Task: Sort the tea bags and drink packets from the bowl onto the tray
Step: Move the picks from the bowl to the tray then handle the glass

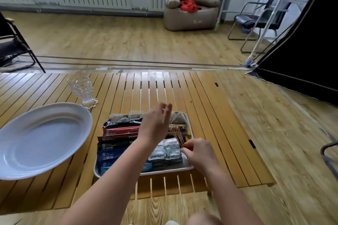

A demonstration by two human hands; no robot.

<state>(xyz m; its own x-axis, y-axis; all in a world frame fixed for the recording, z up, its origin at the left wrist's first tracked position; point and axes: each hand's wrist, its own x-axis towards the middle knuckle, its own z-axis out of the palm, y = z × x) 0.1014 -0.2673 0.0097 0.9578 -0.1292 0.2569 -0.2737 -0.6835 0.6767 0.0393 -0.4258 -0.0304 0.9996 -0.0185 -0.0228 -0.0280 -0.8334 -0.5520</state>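
Note:
A white tray (188,167) sits on the slatted wooden table, filled with rows of packets. Long drink packets (118,134) in black, red, brown, green and blue lie stacked along its left side. Pyramid tea bags (176,118) line the far end, and silvery square packets (167,151) fill the near right. My left hand (155,124) hovers above the tray's middle with straight fingers and holds nothing. My right hand (199,153) pinches a bundle of thin brown sticks (176,134) at the tray's right side. The wide white bowl (42,139) to the left holds nothing.
A clear textured glass (82,87) stands behind the bowl. The table's right edge (256,151) is near the tray. On the floor beyond are a beige armchair (192,9), black chairs (265,16) and a white ladder.

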